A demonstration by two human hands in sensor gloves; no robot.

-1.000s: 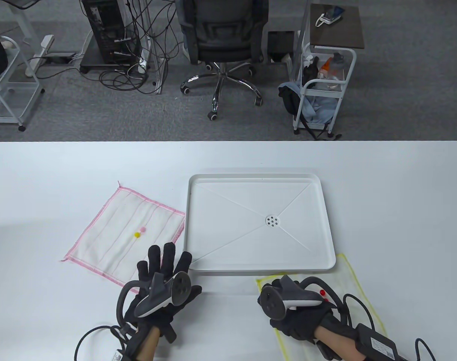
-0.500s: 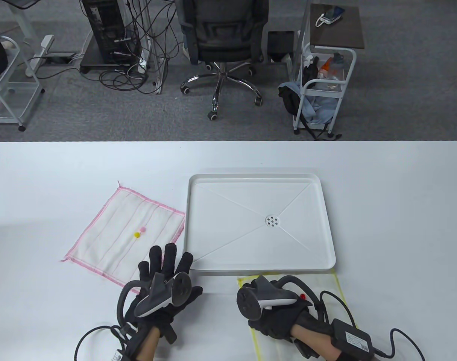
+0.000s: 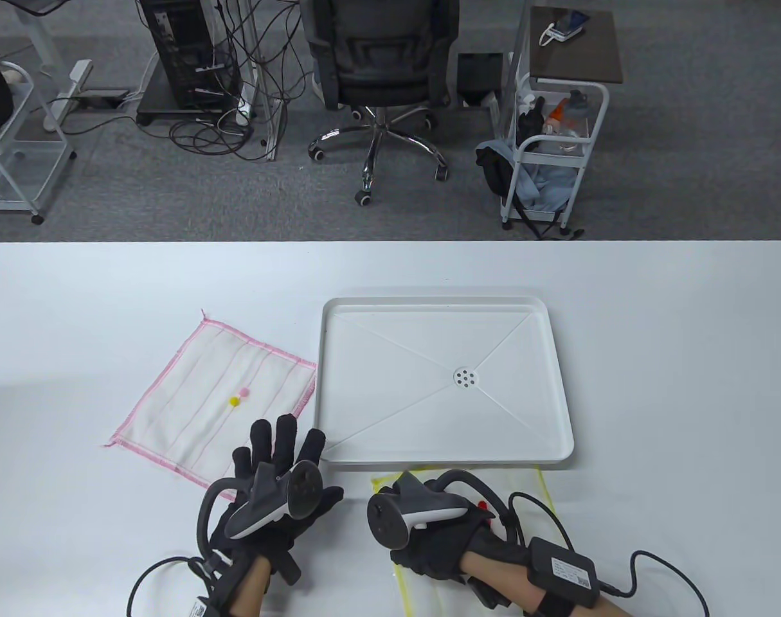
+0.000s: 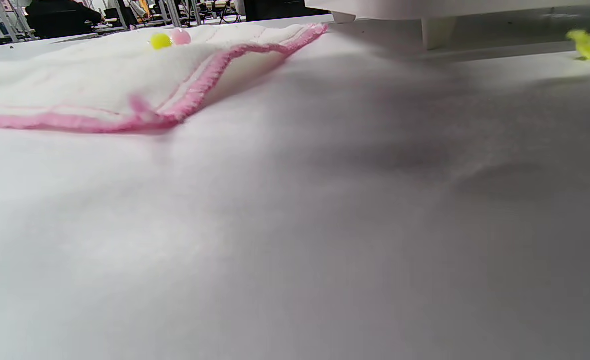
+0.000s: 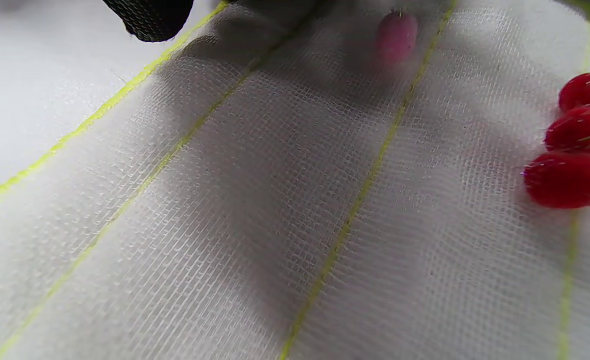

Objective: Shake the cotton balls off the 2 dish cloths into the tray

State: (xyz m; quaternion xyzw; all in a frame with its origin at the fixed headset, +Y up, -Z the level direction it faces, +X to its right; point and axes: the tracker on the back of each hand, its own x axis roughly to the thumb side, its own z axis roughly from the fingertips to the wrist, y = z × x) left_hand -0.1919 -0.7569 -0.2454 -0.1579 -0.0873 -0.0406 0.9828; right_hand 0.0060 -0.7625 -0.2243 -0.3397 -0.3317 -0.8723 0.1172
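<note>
A pink-edged dish cloth (image 3: 197, 392) lies flat left of the white tray (image 3: 390, 360), with a yellow ball (image 3: 234, 402) and a pink ball (image 3: 243, 391) on it. My left hand (image 3: 284, 450) rests with fingers spread on that cloth's near corner. A yellow-edged cloth (image 3: 525, 482) lies along the tray's near edge, partly under my right hand (image 3: 422, 553), which holds it near its far-left corner; the tracker hides most of the fingers. In the right wrist view, three red balls (image 5: 567, 179) and a pink ball (image 5: 396, 35) sit on this cloth (image 5: 275, 200) below one fingertip (image 5: 150, 17).
The tray has a drain hole (image 3: 465, 378) at its middle. Cables trail from both wrists to the near table edge. Beyond the table's far edge stand an office chair (image 3: 380, 77) and a white cart (image 3: 551, 148).
My right hand has slid left along the tray's near edge, dragging the yellow-edged cloth and its balls with it. The left hand and pink-edged cloth have barely moved.
</note>
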